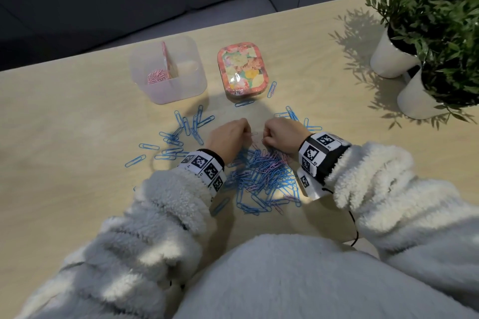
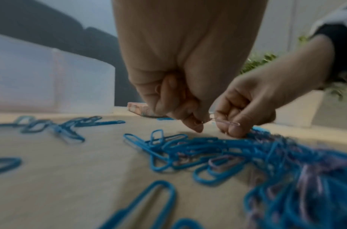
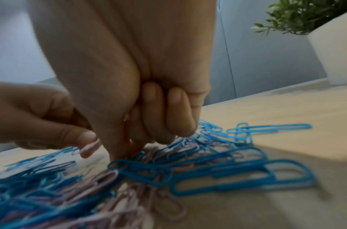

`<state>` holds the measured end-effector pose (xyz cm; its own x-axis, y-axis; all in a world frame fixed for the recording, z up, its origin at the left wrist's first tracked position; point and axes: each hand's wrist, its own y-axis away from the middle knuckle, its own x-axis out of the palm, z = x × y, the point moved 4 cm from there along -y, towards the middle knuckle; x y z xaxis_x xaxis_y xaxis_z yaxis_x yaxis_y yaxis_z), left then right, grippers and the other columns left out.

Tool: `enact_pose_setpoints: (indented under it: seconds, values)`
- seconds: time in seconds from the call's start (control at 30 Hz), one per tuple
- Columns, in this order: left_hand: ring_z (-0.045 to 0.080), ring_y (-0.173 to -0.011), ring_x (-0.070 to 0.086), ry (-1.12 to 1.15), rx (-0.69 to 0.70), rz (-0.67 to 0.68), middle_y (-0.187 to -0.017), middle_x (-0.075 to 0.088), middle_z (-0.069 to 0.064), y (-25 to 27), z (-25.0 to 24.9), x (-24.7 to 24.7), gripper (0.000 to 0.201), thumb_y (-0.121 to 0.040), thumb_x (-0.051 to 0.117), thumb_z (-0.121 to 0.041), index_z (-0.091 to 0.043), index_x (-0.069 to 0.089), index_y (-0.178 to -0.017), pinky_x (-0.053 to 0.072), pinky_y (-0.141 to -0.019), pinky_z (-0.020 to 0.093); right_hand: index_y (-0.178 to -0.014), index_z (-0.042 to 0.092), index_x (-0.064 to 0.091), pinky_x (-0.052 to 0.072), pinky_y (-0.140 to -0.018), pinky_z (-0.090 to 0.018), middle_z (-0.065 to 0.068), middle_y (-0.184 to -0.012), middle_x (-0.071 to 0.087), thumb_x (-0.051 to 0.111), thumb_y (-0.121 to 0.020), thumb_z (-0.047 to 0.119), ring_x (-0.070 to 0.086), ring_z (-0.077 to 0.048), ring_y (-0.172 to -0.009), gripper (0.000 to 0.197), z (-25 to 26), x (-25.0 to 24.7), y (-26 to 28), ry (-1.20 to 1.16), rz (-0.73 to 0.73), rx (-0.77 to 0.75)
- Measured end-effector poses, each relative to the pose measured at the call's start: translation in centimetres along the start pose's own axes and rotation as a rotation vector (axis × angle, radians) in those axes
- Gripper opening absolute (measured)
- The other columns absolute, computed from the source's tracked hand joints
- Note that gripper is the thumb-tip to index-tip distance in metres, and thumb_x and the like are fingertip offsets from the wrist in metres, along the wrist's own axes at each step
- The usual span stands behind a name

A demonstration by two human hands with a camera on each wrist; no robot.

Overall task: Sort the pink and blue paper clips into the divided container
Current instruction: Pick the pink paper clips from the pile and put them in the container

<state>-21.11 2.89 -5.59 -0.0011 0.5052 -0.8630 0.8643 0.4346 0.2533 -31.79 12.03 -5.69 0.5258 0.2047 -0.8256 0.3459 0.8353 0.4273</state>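
A mixed pile of pink and blue paper clips (image 1: pixel 261 173) lies on the table just in front of me. Over its far edge my left hand (image 1: pixel 243 133) and right hand (image 1: pixel 268 137) meet, fingers curled. Between them they pinch one pink paper clip (image 2: pixel 225 122), the left hand (image 2: pixel 196 124) at one end and the right hand (image 2: pixel 235 128) at the other. In the right wrist view my right hand (image 3: pixel 129 147) touches the pile (image 3: pixel 149 167). The clear divided container (image 1: pixel 181 85) stands at the far left, with pink clips (image 1: pixel 157 77) in its left compartment.
A floral tin (image 1: pixel 242 70) stands right of the container. Loose blue clips (image 1: pixel 181 132) are scattered left of my hands, and more blue clips (image 1: pixel 293 115) beyond the right hand. Two white potted plants (image 1: pixel 391 59) stand at the far right.
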Motion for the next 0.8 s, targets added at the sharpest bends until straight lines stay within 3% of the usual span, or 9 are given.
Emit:
enact_pose_setpoints:
  seconds: [0.1,0.17,0.27,0.4,0.47,0.53,0.63,0.7,0.8]
  values:
    - [0.018,-0.086,0.057,0.297,-0.078,0.069,-0.104,0.065,0.011,0.2,0.2,-0.8,0.021,-0.093,0.048,-0.016,-0.008,0.06,-0.109,0.043,-0.076,0.026,-0.077,0.011,0.054,0.039,-0.066,-0.028,-0.012,-0.085,0.063,0.052,-0.086,0.016,0.058,-0.025,-0.079,0.011,-0.5,-0.2,-0.2,-0.148,0.045,0.015]
    - [0.005,-0.07,0.059,0.543,-0.164,0.166,-0.098,0.066,0.009,0.2,0.0,-1.0,0.023,-0.094,0.045,-0.011,-0.001,0.061,-0.109,0.044,-0.065,0.015,-0.072,0.01,0.051,0.036,-0.05,-0.023,-0.01,-0.068,0.055,0.048,-0.089,0.011,0.051,-0.014,-0.056,0.017,-1.7,-1.2,-0.4,-0.498,-0.048,0.079]
    - [0.006,-0.042,0.041,0.928,-0.374,0.207,-0.065,0.045,0.0,0.1,-0.1,-1.3,0.025,-0.093,0.037,-0.007,-0.005,0.059,-0.081,0.028,-0.035,0.012,-0.066,0.007,0.049,0.027,-0.032,-0.014,-0.003,-0.044,0.054,0.04,-0.089,0.002,0.038,-0.007,-0.028,0.025,-4.5,-2.5,0.1,-1.073,-0.203,0.219]
    - [0.011,-0.048,0.027,1.127,-0.427,0.246,-0.059,0.034,-0.001,-0.7,-0.4,-0.8,0.028,-0.085,0.025,-0.012,-0.016,0.038,-0.06,0.015,-0.034,0.015,-0.073,0.007,0.054,0.028,-0.03,-0.012,0.001,-0.045,0.059,0.045,-0.085,-0.004,0.044,-0.009,-0.029,0.018,-6.3,-3.5,1.0,-1.325,-0.275,0.256]
    - [0.01,-0.045,0.03,1.184,-0.429,0.282,-0.058,0.035,-0.001,-1.1,-1.1,-0.4,0.031,-0.088,0.025,-0.019,-0.017,0.035,-0.059,0.016,-0.036,0.017,-0.073,0.007,0.057,0.024,-0.03,-0.012,0.004,-0.04,0.054,0.05,-0.087,0.001,0.039,-0.005,-0.028,0.017,-6.2,-3.4,1.0,-1.242,-0.274,0.225]
    - [0.01,-0.043,0.034,1.077,-0.397,0.225,-0.057,0.04,0.0,-1.6,-1.7,-0.1,0.04,-0.094,0.035,-0.031,-0.017,0.039,-0.057,0.021,-0.038,0.017,-0.079,0.006,0.064,0.027,-0.036,-0.016,0.01,-0.035,0.048,0.057,-0.087,0.004,0.035,-0.001,-0.03,0.011,-5.7,-3.2,1.0,-0.952,-0.288,0.129]
    - [0.008,-0.045,0.042,0.724,-0.19,0.111,-0.056,0.046,0.005,-2.4,-2.8,0.1,0.043,-0.096,0.043,-0.026,-0.014,0.046,-0.055,0.035,-0.048,0.021,-0.093,0.018,0.072,0.038,-0.061,-0.025,0.011,-0.064,0.066,0.061,-0.084,0.016,0.058,-0.008,-0.063,0.014,-4.4,-2.6,0.9,-0.364,-0.231,0.007]
    - [0.019,-0.068,0.055,0.464,-0.086,0.116,-0.073,0.06,0.011,-2.6,-3.3,0.5,0.034,-0.096,0.042,-0.022,-0.009,0.058,-0.069,0.043,-0.068,0.03,-0.096,0.028,0.071,0.038,-0.068,-0.029,-0.003,-0.093,0.073,0.058,-0.085,0.026,0.064,-0.026,-0.091,0.018,-3.8,-2.7,0.9,-0.002,-0.216,0.006]
    - [0.028,-0.097,0.059,0.16,0.007,0.111,-0.106,0.066,0.011,-2.5,-3.8,1.1,0.022,-0.092,0.044,-0.023,-0.013,0.06,-0.102,0.044,-0.079,0.034,-0.091,0.026,0.069,0.038,-0.068,-0.031,-0.009,-0.096,0.071,0.056,-0.084,0.025,0.062,-0.033,-0.095,0.015,-3.5,-3.0,0.6,0.098,-0.177,-0.016]
